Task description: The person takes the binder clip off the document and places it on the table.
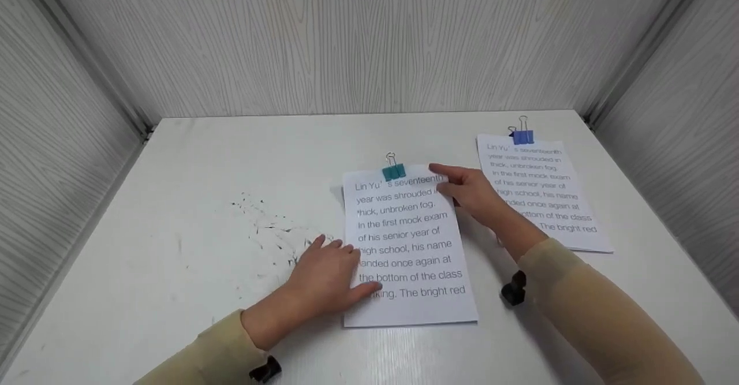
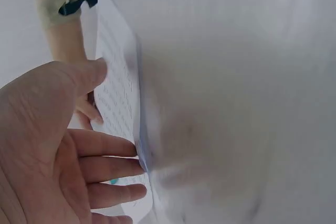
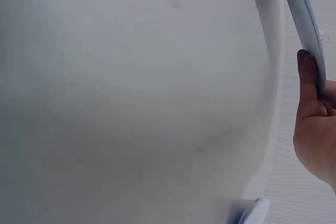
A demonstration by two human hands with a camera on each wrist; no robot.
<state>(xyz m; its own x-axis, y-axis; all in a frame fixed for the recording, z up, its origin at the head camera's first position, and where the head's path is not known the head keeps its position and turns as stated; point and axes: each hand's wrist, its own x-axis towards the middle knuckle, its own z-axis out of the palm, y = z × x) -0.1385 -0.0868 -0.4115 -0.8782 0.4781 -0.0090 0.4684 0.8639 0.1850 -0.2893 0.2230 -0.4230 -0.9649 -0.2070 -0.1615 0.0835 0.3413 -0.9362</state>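
A stack of printed paper sheets [image 1: 411, 240] lies near the middle of the table, with a teal binder clip [image 1: 394, 171] on its top edge. My left hand [image 1: 328, 275] is at the stack's left side, its thumb over the lower lines of print. In the left wrist view the fairly straight fingers [image 2: 107, 169] reach the edge of the sheets. At the upper right corner, my right hand [image 1: 470, 193] pinches the stack between thumb and fingers. The right wrist view shows that hand gripping the edge of the sheets [image 3: 303, 17].
A second printed stack [image 1: 545, 200] with a blue binder clip [image 1: 523, 137] lies to the right, partly behind the right forearm. Dark marks [image 1: 271, 229] spot the white table [image 1: 173, 200] on the left. Wood-grain panels [image 1: 369, 38] enclose the back and sides.
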